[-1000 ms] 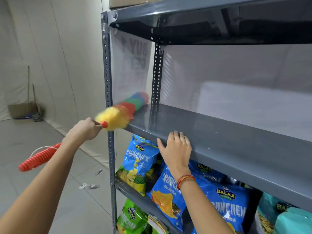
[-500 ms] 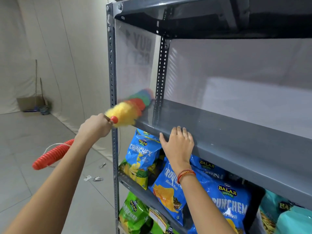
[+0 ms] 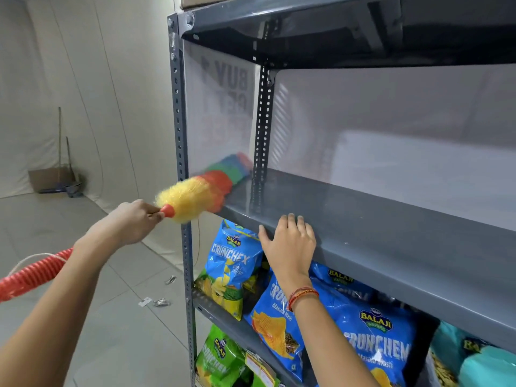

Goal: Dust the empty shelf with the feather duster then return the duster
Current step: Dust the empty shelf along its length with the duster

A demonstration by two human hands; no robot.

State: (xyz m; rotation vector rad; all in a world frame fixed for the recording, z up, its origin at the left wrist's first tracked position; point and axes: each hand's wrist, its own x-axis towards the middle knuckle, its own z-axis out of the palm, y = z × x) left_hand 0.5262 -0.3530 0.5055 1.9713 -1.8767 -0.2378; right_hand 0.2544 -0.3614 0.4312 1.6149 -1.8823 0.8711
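Observation:
My left hand [image 3: 134, 222] grips the shaft of a rainbow feather duster [image 3: 201, 191], just behind its yellow end. The fluffy head lies across the left end of the empty grey shelf [image 3: 377, 233], its blue and green tip blurred near the back upright. The duster's ribbed red handle [image 3: 30, 277] sticks out behind my forearm at the lower left. My right hand [image 3: 290, 247] rests flat with fingers spread on the shelf's front lip, holding nothing.
The grey metal rack has a perforated front upright [image 3: 181, 174] right beside the duster. Blue snack bags [image 3: 231, 269] and green snack bags [image 3: 220, 356] fill the shelves below. A cardboard box and broom [image 3: 53, 177] stand in the far corner. Scraps of litter [image 3: 156, 301] lie on the tiled floor.
The view has shifted slightly right. The duster head stays at the shelf's left end, blurred in each frame. My right hand keeps its place on the shelf edge.

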